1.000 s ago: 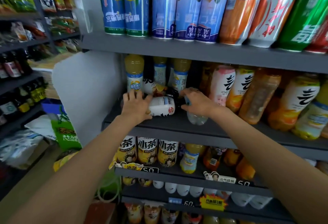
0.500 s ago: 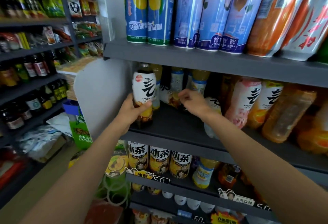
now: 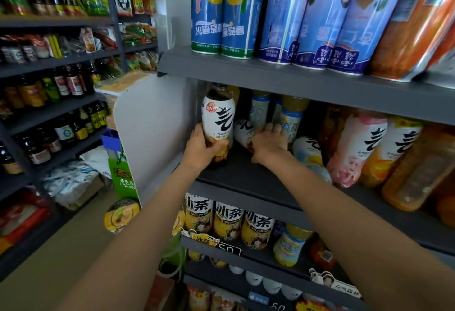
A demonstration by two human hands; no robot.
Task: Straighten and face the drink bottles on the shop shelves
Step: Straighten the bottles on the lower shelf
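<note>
**Full bottles, slick sleeves: hold them low**

Head view: your left hand (image 3: 200, 149) grips the upright white-label bottle (image 3: 218, 123) at the shelf's (image 3: 246, 177) left end. Your right hand (image 3: 269, 142) grasps a tipped bottle (image 3: 242, 132) beside it. Both look full, heavy and rigid; take each low on the body.

The dark drink bottle (image 3: 218, 123) is clear plastic wrapped in a glossy white printed sleeve. The middle shelf (image 3: 248, 175) is matt dark grey, smooth, like painted metal. The tall blue cans (image 3: 222, 10) above carry a glossy printed finish with soft sheen. The orange bottles (image 3: 416, 170) look like translucent smooth plastic. The end panel (image 3: 152, 128) is matt white.
</note>
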